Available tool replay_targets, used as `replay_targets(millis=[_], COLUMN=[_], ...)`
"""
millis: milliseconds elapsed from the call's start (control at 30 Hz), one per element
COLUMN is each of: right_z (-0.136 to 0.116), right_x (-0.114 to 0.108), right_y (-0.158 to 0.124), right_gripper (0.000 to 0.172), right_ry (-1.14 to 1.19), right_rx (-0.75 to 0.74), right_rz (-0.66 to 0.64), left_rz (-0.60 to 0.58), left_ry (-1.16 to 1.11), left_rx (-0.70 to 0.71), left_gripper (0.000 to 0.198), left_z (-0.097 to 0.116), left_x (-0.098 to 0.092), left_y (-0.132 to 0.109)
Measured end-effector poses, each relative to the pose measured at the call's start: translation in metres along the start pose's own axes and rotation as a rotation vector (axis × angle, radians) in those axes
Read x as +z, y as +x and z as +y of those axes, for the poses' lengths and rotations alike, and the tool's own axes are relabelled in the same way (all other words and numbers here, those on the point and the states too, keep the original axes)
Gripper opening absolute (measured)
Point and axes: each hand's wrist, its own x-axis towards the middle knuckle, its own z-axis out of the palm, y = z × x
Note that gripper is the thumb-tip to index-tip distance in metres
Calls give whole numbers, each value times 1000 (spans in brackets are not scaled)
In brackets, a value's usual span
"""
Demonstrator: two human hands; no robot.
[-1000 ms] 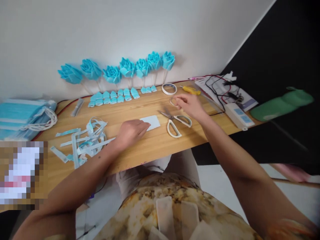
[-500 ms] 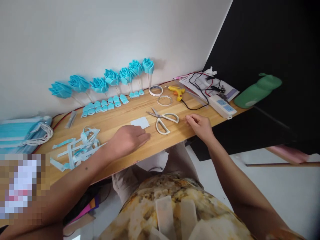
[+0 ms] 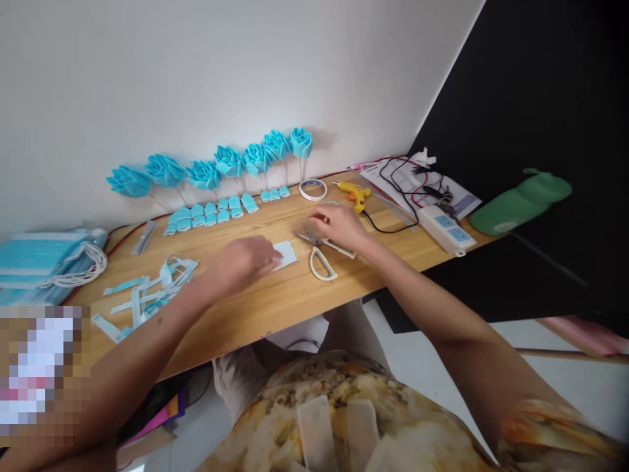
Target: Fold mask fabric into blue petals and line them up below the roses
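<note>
plain white wall point(image 3: 221, 65) at the back — matte, softly and evenly lit. long light-wood table point(image 3: 275, 295) set flush against it, front edge running diagonally. black panel point(image 3: 540, 85) on the right, slanted seam against the white. pale floor point(image 3: 398, 344) below the table.

Yellow glue gun point(image 3: 354, 192), white-handled scissors point(image 3: 322, 257)

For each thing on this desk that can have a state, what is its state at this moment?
left hand: flat, fingers resting on the pale blue piece
right hand: on the scissors, grip unclear
scissors: lying on the table, blades mostly hidden
pale blue piece: flat on the table
glue gun: lying down, cable attached
tape roll: lying flat
blue roses: upright against the wall
cut strips: loose heap
</note>
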Motion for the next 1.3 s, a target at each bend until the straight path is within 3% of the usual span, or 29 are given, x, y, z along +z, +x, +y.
replay_targets(millis=[67, 167, 333, 500, 633, 833, 1000, 1167, 1300], right_z=[5, 17, 33, 42, 42, 41, 46, 33, -1], right_x=[13, 35, 62, 73, 74, 76, 74, 43, 2], right_y=[36, 84, 132, 153, 159, 164, 163, 144, 85], right_gripper=[27, 40, 47, 57, 55, 37, 42, 41, 28], right_ry=[-102, -231, -256, -210, -216, -213, -169, -122, -19], right_rx=[-55, -121, -187, -257, -268, -329, -321, -269, -277], right_rz=[-75, -132, -203, -241, -259, -291, -283, -215, -89], left_rz=[-38, 12, -7, -86, -139, -137, -123, -50, 35], left_ry=[65, 148, 207, 284, 341, 367, 318, 235, 192], left_rx=[-131, -434, -508, -527, -532, -535, -534, -443, -362], left_gripper=[31, 29, 34, 37, 40, 36, 40, 47, 38], left_z=[-46, -101, -138, -150, -154, -159, -160, -154, -129], left_x=[13, 34, 58, 68, 70, 67, 65, 58, 47], left_y=[17, 43, 78, 96, 102, 95, 88, 76, 50])
